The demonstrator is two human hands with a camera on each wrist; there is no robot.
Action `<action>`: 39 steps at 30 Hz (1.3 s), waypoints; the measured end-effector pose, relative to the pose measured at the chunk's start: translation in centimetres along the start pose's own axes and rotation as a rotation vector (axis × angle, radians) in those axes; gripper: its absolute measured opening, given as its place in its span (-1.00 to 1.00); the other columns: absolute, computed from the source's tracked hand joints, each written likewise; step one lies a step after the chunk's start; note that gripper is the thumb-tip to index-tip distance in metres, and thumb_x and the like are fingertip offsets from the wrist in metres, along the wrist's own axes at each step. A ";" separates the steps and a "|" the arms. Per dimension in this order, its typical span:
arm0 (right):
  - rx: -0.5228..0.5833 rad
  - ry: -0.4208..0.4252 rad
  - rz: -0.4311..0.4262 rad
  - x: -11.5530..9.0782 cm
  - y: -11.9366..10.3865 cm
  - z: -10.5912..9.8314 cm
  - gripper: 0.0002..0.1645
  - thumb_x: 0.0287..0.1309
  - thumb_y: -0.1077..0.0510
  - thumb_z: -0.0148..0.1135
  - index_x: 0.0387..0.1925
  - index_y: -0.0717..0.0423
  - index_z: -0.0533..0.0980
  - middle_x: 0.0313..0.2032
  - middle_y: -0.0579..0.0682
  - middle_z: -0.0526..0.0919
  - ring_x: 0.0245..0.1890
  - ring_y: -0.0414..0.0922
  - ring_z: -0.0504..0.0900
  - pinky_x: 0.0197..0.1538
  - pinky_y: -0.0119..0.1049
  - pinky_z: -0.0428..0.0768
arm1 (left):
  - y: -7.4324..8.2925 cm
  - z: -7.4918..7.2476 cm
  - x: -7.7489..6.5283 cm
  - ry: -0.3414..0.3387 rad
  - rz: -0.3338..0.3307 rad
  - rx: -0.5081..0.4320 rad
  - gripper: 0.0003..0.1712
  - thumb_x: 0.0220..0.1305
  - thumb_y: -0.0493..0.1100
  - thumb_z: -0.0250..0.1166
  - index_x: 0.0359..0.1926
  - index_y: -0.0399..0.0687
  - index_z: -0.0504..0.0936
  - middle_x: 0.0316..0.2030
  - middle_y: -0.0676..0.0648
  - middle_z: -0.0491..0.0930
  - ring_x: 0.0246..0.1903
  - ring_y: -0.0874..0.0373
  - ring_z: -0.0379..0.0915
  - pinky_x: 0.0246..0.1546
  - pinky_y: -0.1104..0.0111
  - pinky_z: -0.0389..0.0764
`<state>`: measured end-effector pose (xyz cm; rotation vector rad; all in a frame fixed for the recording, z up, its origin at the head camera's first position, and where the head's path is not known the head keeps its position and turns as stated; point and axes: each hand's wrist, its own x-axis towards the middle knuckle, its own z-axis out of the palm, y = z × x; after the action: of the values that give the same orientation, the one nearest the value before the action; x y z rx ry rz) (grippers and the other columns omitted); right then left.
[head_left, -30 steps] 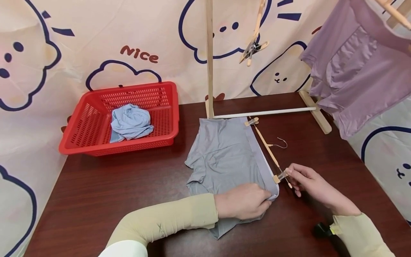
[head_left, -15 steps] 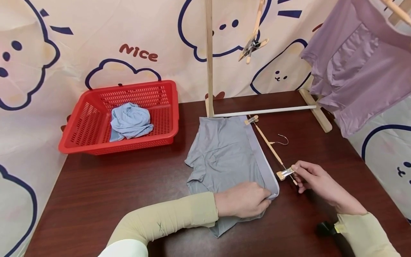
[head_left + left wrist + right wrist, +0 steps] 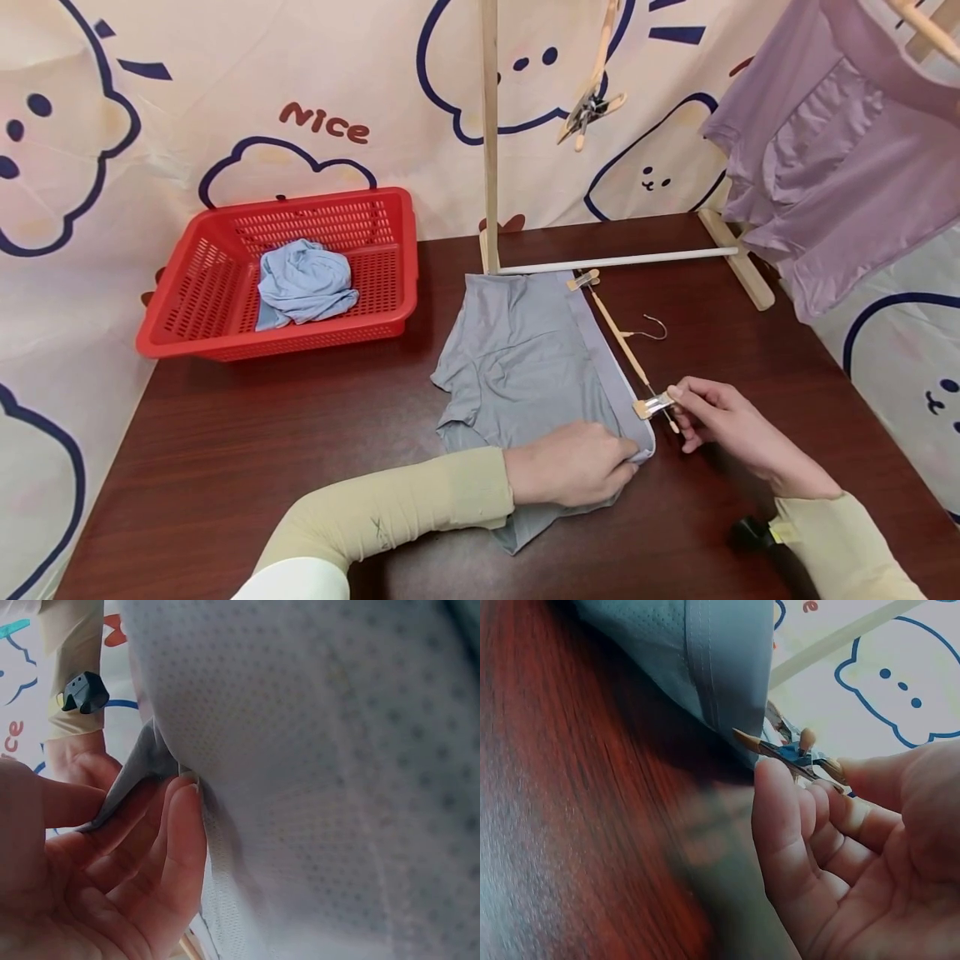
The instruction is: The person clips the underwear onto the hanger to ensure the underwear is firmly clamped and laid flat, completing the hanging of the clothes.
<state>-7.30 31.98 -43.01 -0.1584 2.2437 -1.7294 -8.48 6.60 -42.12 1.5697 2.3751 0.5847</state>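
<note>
Grey underpants (image 3: 536,358) lie flat on the table, waistband to the right. My left hand (image 3: 573,467) pinches the waistband's near corner; in the left wrist view its thumb and fingers (image 3: 184,825) hold the folded cloth. Along the waistband lies a wooden clip hanger (image 3: 618,333) with a metal hook. Its far clip (image 3: 583,280) overlaps the waistband's far end. My right hand (image 3: 723,425) pinches the near clip (image 3: 652,406) by its handles, the clip's tip over the waistband edge. In the right wrist view the clip's jaws are spread around that edge.
A red basket (image 3: 277,343) with crumpled light-blue cloth (image 3: 307,283) stands at the back left. Behind the underpants rises a wooden rack (image 3: 490,142) with a white bottom bar (image 3: 615,262). Purple underpants (image 3: 832,142) hang at the right, and another clip hanger (image 3: 592,108) hangs beside them.
The near clip first slid right, off the waistband edge, and has now come back left over it with my right hand. My left hand has barely moved.
</note>
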 end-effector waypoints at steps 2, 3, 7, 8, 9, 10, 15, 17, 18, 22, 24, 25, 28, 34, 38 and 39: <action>-0.005 0.003 -0.001 0.1 0.0 0.2 -0.65 0.58 0.14 0.00 -0.34 0.32 0.41 -0.52 0.03 0.44 -0.56 -0.16 0.50 -0.49 -0.09 0.68 | 0.0 0.0 0.1 0.004 0.003 0.003 -0.71 0.54 -0.12 0.09 -0.43 0.09 0.45 -0.67 0.20 0.37 -0.64 0.43 0.35 -0.61 0.52 0.39; -0.006 0.009 0.003 0.1 -0.1 0.3 -0.64 0.58 0.14 0.01 -0.35 0.31 0.41 -0.53 0.04 0.44 -0.57 -0.15 0.51 -0.49 -0.09 0.68 | 0.0 0.0 0.2 0.008 0.005 0.004 -0.71 0.55 -0.12 0.09 -0.42 0.09 0.45 -0.67 0.20 0.36 -0.64 0.43 0.34 -0.62 0.52 0.37; -0.012 0.014 0.014 0.3 -0.3 0.7 -0.62 0.58 0.12 0.01 -0.37 0.31 0.40 -0.53 0.06 0.43 -0.57 -0.13 0.51 -0.50 -0.09 0.68 | 0.2 -0.2 0.5 0.043 0.007 0.017 -0.72 0.55 -0.12 0.08 -0.41 0.09 0.43 -0.64 0.20 0.36 -0.62 0.41 0.35 -0.60 0.51 0.38; -0.013 0.015 0.020 0.3 -0.4 0.8 -0.61 0.58 0.12 0.02 -0.38 0.31 0.40 -0.53 0.06 0.42 -0.57 -0.13 0.50 -0.51 -0.09 0.67 | 0.2 -0.3 0.6 0.055 0.009 0.022 -0.73 0.55 -0.11 0.08 -0.40 0.09 0.43 -0.62 0.20 0.37 -0.60 0.40 0.35 -0.58 0.50 0.40; -0.011 0.023 0.030 0.3 -0.5 0.8 -0.61 0.57 0.10 0.03 -0.38 0.31 0.41 -0.53 0.06 0.42 -0.57 -0.13 0.50 -0.51 -0.09 0.67 | 0.3 -0.3 0.7 0.066 0.007 0.029 -0.73 0.56 -0.11 0.08 -0.40 0.10 0.44 -0.60 0.20 0.38 -0.58 0.40 0.36 -0.55 0.49 0.42; -0.007 0.029 0.037 0.3 -0.6 0.9 -0.61 0.57 0.10 0.04 -0.38 0.31 0.40 -0.53 0.06 0.41 -0.57 -0.14 0.49 -0.52 -0.09 0.67 | 0.4 -0.4 0.8 0.076 0.006 0.035 -0.73 0.56 -0.10 0.07 -0.39 0.10 0.44 -0.57 0.21 0.39 -0.55 0.41 0.38 -0.52 0.48 0.45; 0.032 0.057 0.068 0.5 -1.2 1.4 -0.58 0.55 0.05 0.06 -0.35 0.34 0.41 -0.55 0.05 0.44 -0.57 -0.15 0.48 -0.54 -0.14 0.65 | 0.6 -0.5 0.9 0.097 -0.001 0.060 -0.72 0.56 -0.09 0.08 -0.40 0.12 0.44 -0.49 0.24 0.44 -0.46 0.41 0.44 -0.42 0.46 0.52; 0.062 0.065 0.075 0.7 -1.2 1.5 -0.55 0.58 0.02 0.01 -0.33 0.33 0.43 -0.55 0.05 0.46 -0.59 -0.14 0.50 -0.53 -0.16 0.65 | 0.7 -0.6 0.8 0.106 0.004 0.060 -0.72 0.56 -0.09 0.07 -0.41 0.12 0.44 -0.48 0.23 0.46 -0.45 0.40 0.46 -0.40 0.45 0.53; 0.078 0.071 0.077 0.8 -1.2 1.5 -0.54 0.59 0.00 -0.01 -0.31 0.31 0.47 -0.55 0.05 0.48 -0.59 -0.14 0.51 -0.53 -0.17 0.64 | 0.7 -0.6 0.8 0.111 0.006 0.060 -0.72 0.56 -0.09 0.07 -0.40 0.12 0.44 -0.47 0.23 0.47 -0.44 0.40 0.47 -0.39 0.45 0.54; 0.131 0.062 0.086 1.4 -1.0 1.4 -0.44 0.61 -0.09 -0.10 -0.17 0.34 0.54 -0.46 0.03 0.58 -0.59 -0.16 0.55 -0.51 -0.22 0.63 | 0.7 -0.8 0.6 0.135 0.013 0.061 -0.72 0.57 -0.08 0.05 -0.39 0.12 0.43 -0.43 0.23 0.48 -0.41 0.39 0.49 -0.37 0.44 0.55; 0.160 0.034 0.107 1.9 -0.9 1.3 -0.37 0.61 -0.13 -0.12 -0.01 0.40 0.54 -0.37 0.04 0.64 -0.53 -0.16 0.59 -0.48 -0.25 0.63 | 0.8 -0.9 0.5 0.141 0.011 0.064 -0.72 0.57 -0.08 0.05 -0.39 0.12 0.44 -0.43 0.22 0.48 -0.40 0.38 0.50 -0.37 0.43 0.55; 0.171 0.017 0.125 2.1 -0.8 1.3 -0.33 0.61 -0.16 -0.12 0.08 0.43 0.51 -0.32 0.04 0.65 -0.49 -0.16 0.61 -0.46 -0.26 0.63 | 0.8 -0.9 0.4 0.141 0.011 0.063 -0.72 0.57 -0.08 0.05 -0.39 0.12 0.44 -0.43 0.22 0.47 -0.40 0.38 0.50 -0.37 0.44 0.55; 0.184 -0.015 0.178 3.0 -0.7 1.2 -0.25 0.58 -0.20 -0.11 0.24 0.46 0.42 -0.20 0.06 0.60 -0.38 -0.13 0.61 -0.41 -0.29 0.60 | 0.8 -1.1 0.3 0.143 0.021 0.064 -0.73 0.58 -0.07 0.05 -0.38 0.11 0.44 -0.45 0.22 0.46 -0.39 0.37 0.51 -0.37 0.44 0.55; 0.232 -0.066 0.219 4.7 -0.4 0.8 -0.25 0.57 -0.23 -0.11 0.36 0.34 0.37 -0.13 0.04 0.63 -0.33 -0.15 0.57 -0.29 -0.26 0.64 | 1.3 -1.4 -0.2 0.128 0.060 0.069 -0.74 0.58 -0.07 0.05 -0.36 0.09 0.44 -0.44 0.21 0.46 -0.36 0.37 0.52 -0.33 0.47 0.55; 0.280 -0.094 0.226 5.6 -0.4 0.7 -0.28 0.58 -0.22 -0.10 0.38 0.27 0.36 -0.22 0.01 0.65 -0.45 -0.19 0.56 -0.39 -0.30 0.64 | 1.7 -1.5 -0.7 0.109 0.079 0.078 -0.73 0.58 -0.06 0.05 -0.37 0.11 0.43 -0.44 0.23 0.45 -0.37 0.40 0.50 -0.37 0.50 0.52; 0.276 -0.091 0.225 5.7 -0.4 0.8 -0.30 0.57 -0.21 -0.09 0.37 0.25 0.37 -0.24 0.00 0.65 -0.47 -0.19 0.56 -0.42 -0.30 0.64 | 1.8 -1.5 -0.8 0.107 0.084 0.079 -0.73 0.58 -0.06 0.05 -0.38 0.11 0.42 -0.44 0.23 0.44 -0.37 0.40 0.49 -0.38 0.50 0.52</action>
<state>-12.55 29.63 -43.80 0.0730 1.8566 -1.8428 -7.33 6.16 -39.97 1.7203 2.4468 0.6135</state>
